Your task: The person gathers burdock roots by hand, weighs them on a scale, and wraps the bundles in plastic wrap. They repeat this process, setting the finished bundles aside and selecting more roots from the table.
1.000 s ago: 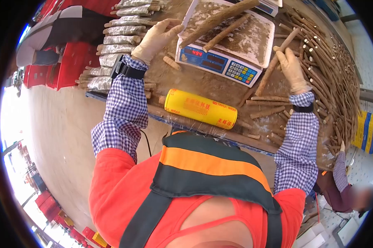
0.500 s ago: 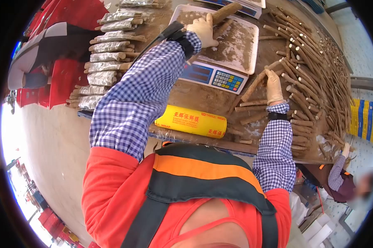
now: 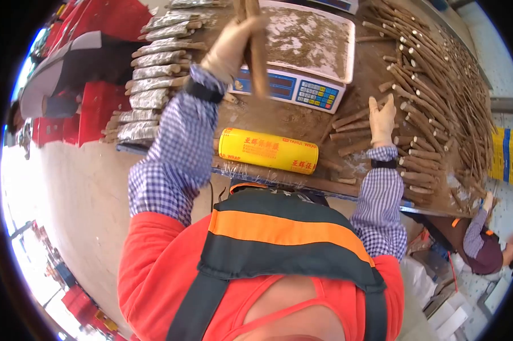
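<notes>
My gloved left hand (image 3: pixel 231 46) is closed around a few long brown root sticks (image 3: pixel 257 51), lifted in front of the blue digital scale (image 3: pixel 299 91). The scale's white tray (image 3: pixel 313 40) holds only dirt. My gloved right hand (image 3: pixel 382 118) lies flat on the table with its fingers apart, among short root pieces (image 3: pixel 353 119) and holding none of them. A yellow roll of cling wrap (image 3: pixel 268 150) lies at the table's near edge between my arms.
A big heap of long roots (image 3: pixel 438 85) covers the table's right side. Several wrapped root bundles (image 3: pixel 154 57) are stacked at the left, beside red crates (image 3: pixel 97 102). Another person (image 3: pixel 486 250) crouches at the lower right.
My left hand reached onto the scale tray, took the roots off it and lifted them toward me. My right hand let go of a long root and now rests flat.
</notes>
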### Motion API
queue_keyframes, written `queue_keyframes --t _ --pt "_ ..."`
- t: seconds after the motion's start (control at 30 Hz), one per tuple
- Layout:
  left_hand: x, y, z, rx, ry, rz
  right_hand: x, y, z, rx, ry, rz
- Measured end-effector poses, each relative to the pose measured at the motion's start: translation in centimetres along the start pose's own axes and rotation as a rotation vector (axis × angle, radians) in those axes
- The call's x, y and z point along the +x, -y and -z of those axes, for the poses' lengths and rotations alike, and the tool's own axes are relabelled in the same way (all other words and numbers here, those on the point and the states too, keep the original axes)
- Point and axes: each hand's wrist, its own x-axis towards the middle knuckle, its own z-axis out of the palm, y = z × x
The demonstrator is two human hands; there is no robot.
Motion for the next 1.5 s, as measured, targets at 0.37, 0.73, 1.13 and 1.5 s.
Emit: queue_keyframes --t 0.37,0.73,1.13,1.5 --pt "-16.3 10.4 -8.1 0.542 0.152 -0.184 -14.8 7.6 3.7 0.828 0.882 0.245" --pt "-21.5 16.0 -0.4 1.505 0.020 0.466 -20.2 2.6 8.2 0.428 0.574 0.146" --pt "-31.9 17.4 -7.5 0.952 -0.052 -0.692 -20.0 11.2 5.9 0.114 0.218 0.958" --pt "-25.5 16.6 -0.4 0.678 -0.479 -0.116 -22.3 2.8 8.6 0.324 0.295 0.264"
